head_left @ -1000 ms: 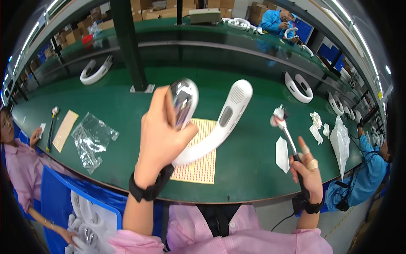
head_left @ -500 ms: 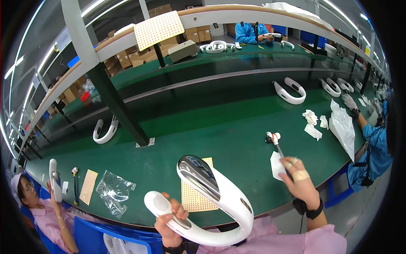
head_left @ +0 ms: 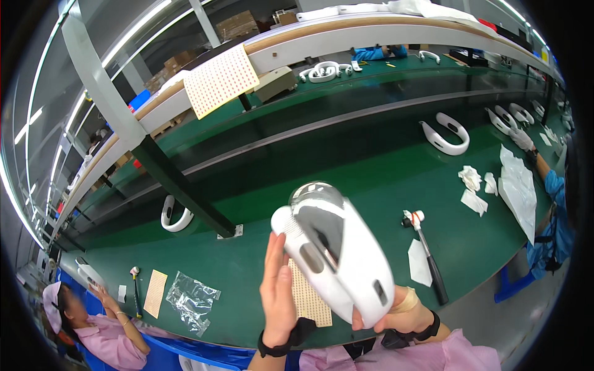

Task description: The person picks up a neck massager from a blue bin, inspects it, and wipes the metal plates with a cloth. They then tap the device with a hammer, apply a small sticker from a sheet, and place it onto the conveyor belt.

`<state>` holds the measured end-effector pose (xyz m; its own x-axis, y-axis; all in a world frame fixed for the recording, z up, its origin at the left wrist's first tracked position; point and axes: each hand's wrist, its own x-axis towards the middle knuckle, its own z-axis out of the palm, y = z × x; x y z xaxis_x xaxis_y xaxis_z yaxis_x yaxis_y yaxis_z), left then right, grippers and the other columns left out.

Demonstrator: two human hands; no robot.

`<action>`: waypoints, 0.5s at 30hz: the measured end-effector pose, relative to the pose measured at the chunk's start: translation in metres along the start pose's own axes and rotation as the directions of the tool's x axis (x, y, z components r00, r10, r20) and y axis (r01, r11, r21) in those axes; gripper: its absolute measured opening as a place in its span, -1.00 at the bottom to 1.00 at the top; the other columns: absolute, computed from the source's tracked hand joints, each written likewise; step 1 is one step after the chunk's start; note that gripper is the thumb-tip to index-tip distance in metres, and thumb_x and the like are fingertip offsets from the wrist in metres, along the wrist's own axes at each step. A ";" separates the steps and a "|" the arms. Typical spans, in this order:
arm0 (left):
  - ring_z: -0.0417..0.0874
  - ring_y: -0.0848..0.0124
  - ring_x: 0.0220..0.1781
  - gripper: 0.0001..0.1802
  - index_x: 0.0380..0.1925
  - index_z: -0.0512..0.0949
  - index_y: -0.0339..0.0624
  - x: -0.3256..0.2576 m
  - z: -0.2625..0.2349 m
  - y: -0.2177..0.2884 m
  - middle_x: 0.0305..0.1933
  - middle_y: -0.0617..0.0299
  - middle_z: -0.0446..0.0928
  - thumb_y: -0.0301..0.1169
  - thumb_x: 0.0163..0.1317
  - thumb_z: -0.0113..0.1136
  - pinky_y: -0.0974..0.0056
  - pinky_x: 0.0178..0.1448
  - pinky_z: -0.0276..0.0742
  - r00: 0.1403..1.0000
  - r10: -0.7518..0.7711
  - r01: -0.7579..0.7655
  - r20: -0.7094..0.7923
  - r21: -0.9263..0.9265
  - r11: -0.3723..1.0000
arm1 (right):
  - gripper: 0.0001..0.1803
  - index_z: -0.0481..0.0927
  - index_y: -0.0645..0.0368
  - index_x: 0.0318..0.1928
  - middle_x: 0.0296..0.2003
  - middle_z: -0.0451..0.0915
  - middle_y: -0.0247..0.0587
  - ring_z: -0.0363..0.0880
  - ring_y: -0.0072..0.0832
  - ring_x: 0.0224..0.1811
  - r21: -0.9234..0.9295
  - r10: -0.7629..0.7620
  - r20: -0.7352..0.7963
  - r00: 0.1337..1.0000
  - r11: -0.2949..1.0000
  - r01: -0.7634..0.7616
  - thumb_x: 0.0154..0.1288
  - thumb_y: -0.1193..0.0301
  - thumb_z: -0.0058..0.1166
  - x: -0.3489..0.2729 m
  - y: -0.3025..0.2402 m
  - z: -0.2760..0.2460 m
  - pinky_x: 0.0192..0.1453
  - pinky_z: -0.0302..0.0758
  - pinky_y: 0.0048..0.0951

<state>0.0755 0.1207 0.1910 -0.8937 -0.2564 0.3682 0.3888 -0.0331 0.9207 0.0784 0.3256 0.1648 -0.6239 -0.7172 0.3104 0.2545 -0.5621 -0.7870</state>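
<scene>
**White U-shaped device (head_left: 366, 247) raised over the counter (head_left: 377, 185), right hand (head_left: 402, 314) gripping its bottom end**

I take the device as my clock centre, twelve at the top of the view. It is tilted, its glossy dark panel toward twelve, its bend toward five. At five o'clock my right hand has its fingers curled round the bend. My left hand (head_left: 279, 303), at seven to eight, is unfurled, its fingers straight along the speaker end; it grips nothing, and I can't tell whether it is touching.

Below the device, at seven, I see a dotted sheet (head_left: 309, 300). At three o'clock a hammer (head_left: 433, 271) with a wrapped head and black handle lies beside a white paper slip (head_left: 419, 263). Toward two I have crumpled tissue (head_left: 470, 177) and, farther out, a white plastic bag (head_left: 518, 191). Another U-shaped device (head_left: 455, 147) rests between one and two.

Between eight and nine lies a clear plastic bag (head_left: 192, 303), with a smaller dotted sheet (head_left: 155, 294) beyond it. Near ten, a dark post (head_left: 179, 191) stands on the counter. At two, a co-worker's gloved hand (head_left: 521, 139) reaches in.
</scene>
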 end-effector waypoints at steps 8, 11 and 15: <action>0.32 -0.19 0.21 -0.24 0.34 -0.05 -0.18 0.051 0.061 0.019 0.34 -0.32 -0.02 0.08 0.31 -0.25 -0.21 0.17 0.35 0.831 -0.130 0.469 0.541 -0.555 0.687 | -0.50 0.33 0.30 0.11 -0.20 0.54 0.00 0.54 -0.33 -0.15 0.111 -0.089 -0.014 0.996 0.990 0.090 0.15 0.55 0.15 0.019 0.005 -0.029 -0.01 0.46 -0.29; 0.35 -0.18 0.19 -0.25 0.32 -0.03 -0.23 0.059 0.061 0.011 0.33 -0.32 0.01 0.05 0.31 -0.21 -0.19 0.14 0.40 0.834 -0.166 0.479 0.525 -0.542 0.690 | -0.48 0.28 0.28 0.16 -0.20 0.53 -0.01 0.52 -0.31 -0.15 0.229 -0.091 0.006 0.996 0.970 0.087 0.21 0.47 0.11 0.024 0.004 -0.034 -0.03 0.46 -0.28; 0.41 -0.18 0.13 -0.25 0.28 -0.01 -0.35 0.066 0.057 0.006 0.29 -0.31 0.09 -0.03 0.29 -0.11 -0.19 0.06 0.48 0.866 -0.194 0.444 0.461 -0.531 0.722 | -0.47 0.28 0.27 0.17 -0.19 0.52 -0.01 0.51 -0.30 -0.14 0.200 -0.052 -0.022 0.998 0.978 0.056 0.21 0.46 0.11 0.032 0.004 -0.035 -0.04 0.46 -0.28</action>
<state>0.0060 0.1583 0.2284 -0.9525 0.2297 0.1999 0.0025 -0.6504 0.7596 0.0337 0.3153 0.1532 -0.6529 -0.6773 0.3392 0.3621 -0.6724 -0.6455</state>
